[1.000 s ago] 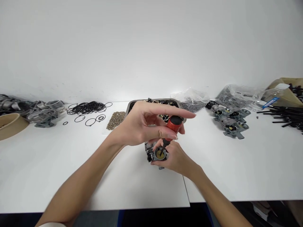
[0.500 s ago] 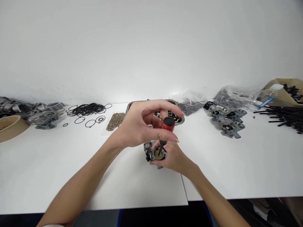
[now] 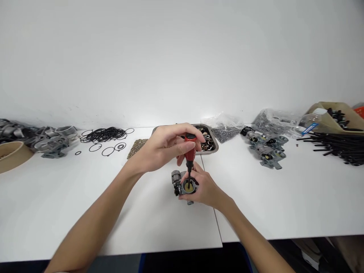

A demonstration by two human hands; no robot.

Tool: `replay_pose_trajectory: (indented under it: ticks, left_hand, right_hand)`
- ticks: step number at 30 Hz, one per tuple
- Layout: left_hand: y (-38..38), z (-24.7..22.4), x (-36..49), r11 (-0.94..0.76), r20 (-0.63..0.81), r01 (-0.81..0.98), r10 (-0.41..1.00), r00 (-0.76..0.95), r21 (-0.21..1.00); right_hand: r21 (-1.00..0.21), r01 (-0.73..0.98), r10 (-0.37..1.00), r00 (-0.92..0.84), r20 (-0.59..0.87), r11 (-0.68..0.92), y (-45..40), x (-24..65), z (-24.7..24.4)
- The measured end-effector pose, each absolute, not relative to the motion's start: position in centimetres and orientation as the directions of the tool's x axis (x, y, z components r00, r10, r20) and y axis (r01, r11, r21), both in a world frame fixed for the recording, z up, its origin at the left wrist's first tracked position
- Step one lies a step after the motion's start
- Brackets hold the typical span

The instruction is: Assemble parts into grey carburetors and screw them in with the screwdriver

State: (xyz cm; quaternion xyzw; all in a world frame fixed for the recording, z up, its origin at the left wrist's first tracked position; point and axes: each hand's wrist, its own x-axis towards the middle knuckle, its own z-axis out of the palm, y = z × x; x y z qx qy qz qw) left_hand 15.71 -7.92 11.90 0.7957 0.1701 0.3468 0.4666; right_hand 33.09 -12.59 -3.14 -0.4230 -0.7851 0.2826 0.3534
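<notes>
My left hand [image 3: 162, 148] is closed around the handle of a red screwdriver [image 3: 190, 154] with a black end cap. The screwdriver stands nearly upright, its dark shaft reaching down into the round bore of a grey metal carburetor [image 3: 176, 176]. Inside the bore a yellowish disc shows at the tip; whether a screw sits under it I cannot tell. From the right side, my right hand [image 3: 206, 189] grips the carburetor on the white table, thumb and fingers on either side of the bore. Part of the carburetor is hidden behind that hand.
Behind my hands stands a metal tray [image 3: 214, 149] of small parts, beside brass pieces [image 3: 136, 147] and a bag of screws [image 3: 226, 131]. Black rubber rings [image 3: 104, 134] and more carburetors [image 3: 52, 146] lie left. Assembled carburetors [image 3: 269, 151] and black tubes [image 3: 338, 146] lie right.
My left hand has shifted left and turned a little around the screwdriver handle, which now shows more of its length. My right hand keeps its grip on the carburetor. The view has shifted slightly.
</notes>
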Motion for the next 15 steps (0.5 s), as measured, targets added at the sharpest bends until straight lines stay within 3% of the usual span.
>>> replay_pose_trajectory:
  ticks: [15]
  left_hand:
    - [-8.3,9.8,14.2,-0.432,0.395,-0.083,0.710,0.583,0.898]
  right_hand:
    - [-0.756,0.470,0.879,-0.374,0.297,0.455,-12.2,32.6,-3.1]
